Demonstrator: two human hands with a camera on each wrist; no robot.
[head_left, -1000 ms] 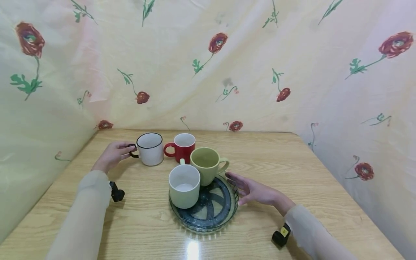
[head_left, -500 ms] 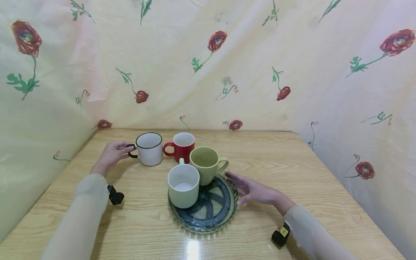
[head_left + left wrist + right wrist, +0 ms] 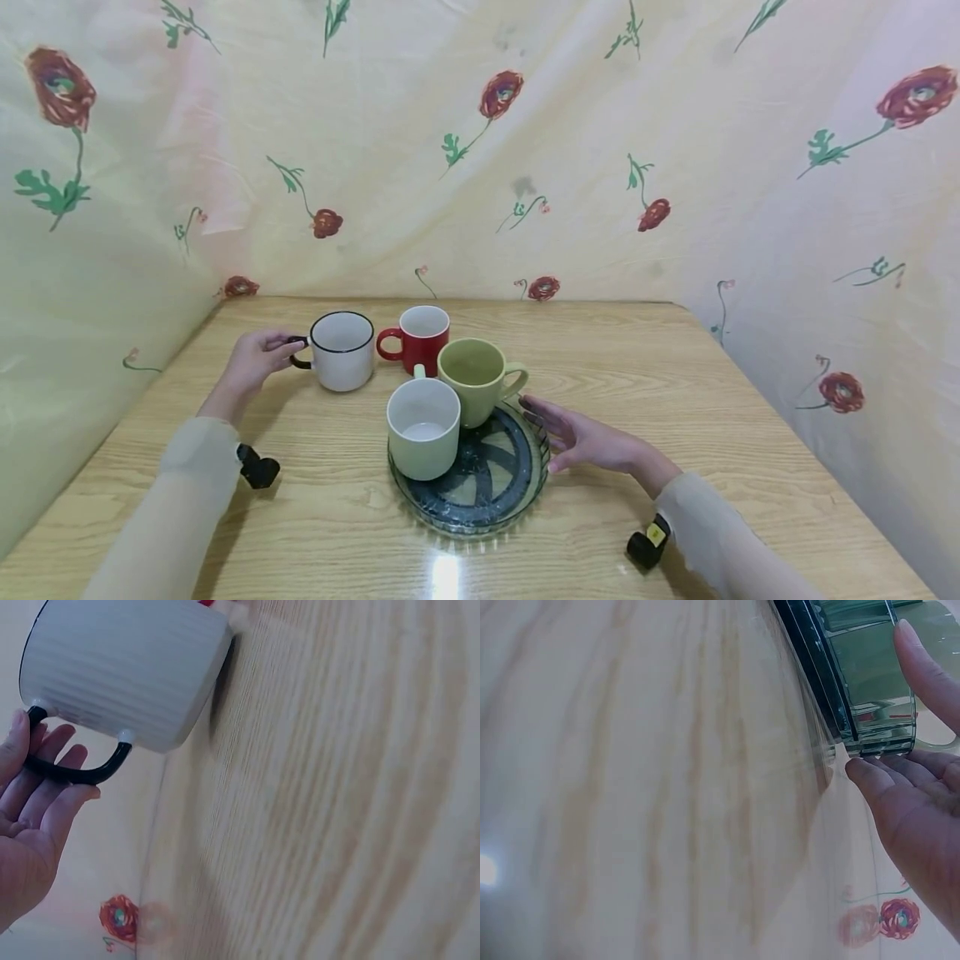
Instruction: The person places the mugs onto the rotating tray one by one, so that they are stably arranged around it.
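Head view: the left hand (image 3: 257,360) pinches the black handle (image 3: 84,777) of a black-rimmed white mug (image 3: 342,358), seemingly off the wood-grain table (image 3: 645,375), a lift needing a level hold, while the right hand (image 3: 596,440), fingers spread, flanks a round glass dish (image 3: 487,510).

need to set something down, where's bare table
Bare table: beyond the right hand, right of the olive mug; also between left sleeve and glass tray. Crowded: by the tray's far left, where olive mug, pale mug and red mug bunch.

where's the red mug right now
In the head view, the red mug stands left of centre, just right of the black-rimmed white mug and behind and left of the olive-green mug.
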